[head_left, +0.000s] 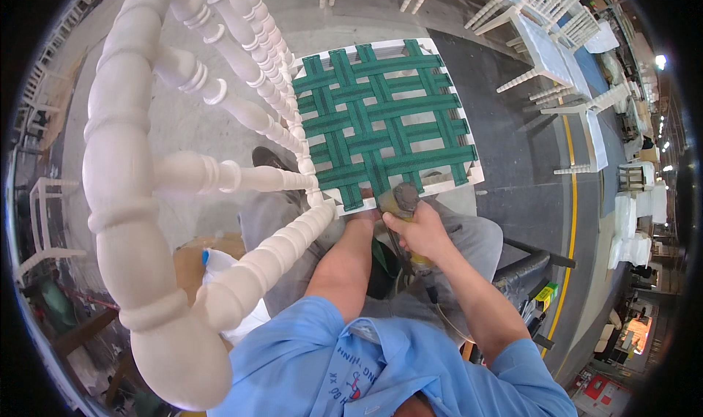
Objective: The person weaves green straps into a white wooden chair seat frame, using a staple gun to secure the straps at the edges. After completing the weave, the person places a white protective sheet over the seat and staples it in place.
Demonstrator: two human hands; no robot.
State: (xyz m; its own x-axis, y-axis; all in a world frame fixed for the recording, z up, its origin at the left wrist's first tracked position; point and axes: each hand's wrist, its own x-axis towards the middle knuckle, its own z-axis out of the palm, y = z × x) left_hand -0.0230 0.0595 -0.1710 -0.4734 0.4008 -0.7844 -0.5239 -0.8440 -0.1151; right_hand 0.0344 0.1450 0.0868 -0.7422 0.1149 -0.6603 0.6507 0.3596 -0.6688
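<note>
A white chair with turned spindles stands in front of me, its back frame point(128, 168) rising at the left. Green webbing straps point(388, 113) are woven over and under each other across its white seat frame point(459, 185). My right hand point(421, 230) is wrapped round a staple gun point(404, 197), its rounded head at the near edge of the seat. A hose hangs below the tool. My left hand point(364, 214) reaches to the same near edge, left of the staple gun; its fingers are hidden by the seat edge. Dark green webbing point(382, 267) hangs between my knees.
Several white chairs point(545, 51) stand at the far right beyond a yellow floor line point(572, 205). A dark metal stand point(523, 270) with a yellow-green box point(545, 295) is by my right knee. Cardboard point(189, 267) and white wrapping point(253, 322) lie at my left.
</note>
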